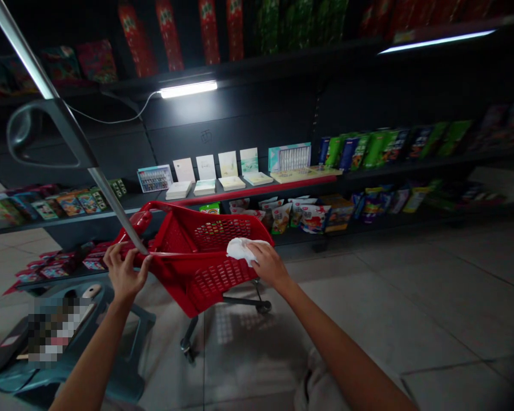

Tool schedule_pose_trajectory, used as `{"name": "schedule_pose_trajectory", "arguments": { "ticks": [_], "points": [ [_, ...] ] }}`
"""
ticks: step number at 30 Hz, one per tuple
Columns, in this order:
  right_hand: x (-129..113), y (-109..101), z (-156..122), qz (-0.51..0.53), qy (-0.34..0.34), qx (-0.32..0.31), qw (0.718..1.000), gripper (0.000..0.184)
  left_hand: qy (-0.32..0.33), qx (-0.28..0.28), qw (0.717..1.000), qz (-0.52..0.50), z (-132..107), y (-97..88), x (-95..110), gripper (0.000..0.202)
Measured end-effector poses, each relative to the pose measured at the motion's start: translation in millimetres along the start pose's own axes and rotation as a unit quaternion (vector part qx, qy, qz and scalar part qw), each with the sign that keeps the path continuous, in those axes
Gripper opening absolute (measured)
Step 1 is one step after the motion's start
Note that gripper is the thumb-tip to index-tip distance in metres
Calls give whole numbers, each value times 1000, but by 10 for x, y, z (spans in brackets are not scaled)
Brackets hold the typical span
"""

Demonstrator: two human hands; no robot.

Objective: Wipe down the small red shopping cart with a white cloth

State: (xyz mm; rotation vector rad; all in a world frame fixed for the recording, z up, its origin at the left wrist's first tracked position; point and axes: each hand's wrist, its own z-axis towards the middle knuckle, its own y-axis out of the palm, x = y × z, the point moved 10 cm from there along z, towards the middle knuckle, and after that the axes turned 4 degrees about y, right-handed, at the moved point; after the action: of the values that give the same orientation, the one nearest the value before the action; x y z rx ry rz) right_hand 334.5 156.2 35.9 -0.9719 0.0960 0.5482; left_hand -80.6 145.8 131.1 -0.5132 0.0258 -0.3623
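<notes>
A red plastic shopping cart (184,285) with perforated sides stands in front of me. My left hand (126,269) is at its handle end, with fingers curled over the red edge beside the foot of a metal pole (122,211). In my right hand (269,262) is a crumpled white cloth (241,249), pressed against the top rim on the cart's far right end. The fingers are closed around the cloth, which hides part of the rim. A dark grey plastic loop (47,134) is fixed on the pole.
Shelves (240,197) behind the cart carry booklets (227,171), boxed sets and snack bags (312,217). A blue-grey stool (124,365) at lower left bears a brush-like item and a blurred-out object. A lit tube (188,89) hangs under the upper shelf. Tiled floor (411,308) extends right.
</notes>
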Motion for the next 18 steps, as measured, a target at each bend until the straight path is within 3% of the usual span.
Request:
{"name": "schedule_pose_trajectory", "arguments": {
  "ticks": [5,8,11,13,15,18],
  "points": [
    [245,-23,-70,5,17,-21,1000,65,-20,-1,1000,-20,9,15,-105,39],
    [252,10,-114,11,9,-38,999,63,-57,4,998,-16,10,32,-159,42],
    [178,45,-130,1,22,-48,999,57,-139,18,990,-19,-89,85,-197,56],
    [97,63,-127,-10,40,-56,998,52,-228,34,973,-29,-292,152,-170,78],
    [-27,79,-127,-20,46,-66,997,48,-309,13,950,-45,-575,329,-8,96],
    [-248,104,-144,-38,28,-78,996,47,-405,-61,905,-115,-999,743,454,107]
  ]
}}
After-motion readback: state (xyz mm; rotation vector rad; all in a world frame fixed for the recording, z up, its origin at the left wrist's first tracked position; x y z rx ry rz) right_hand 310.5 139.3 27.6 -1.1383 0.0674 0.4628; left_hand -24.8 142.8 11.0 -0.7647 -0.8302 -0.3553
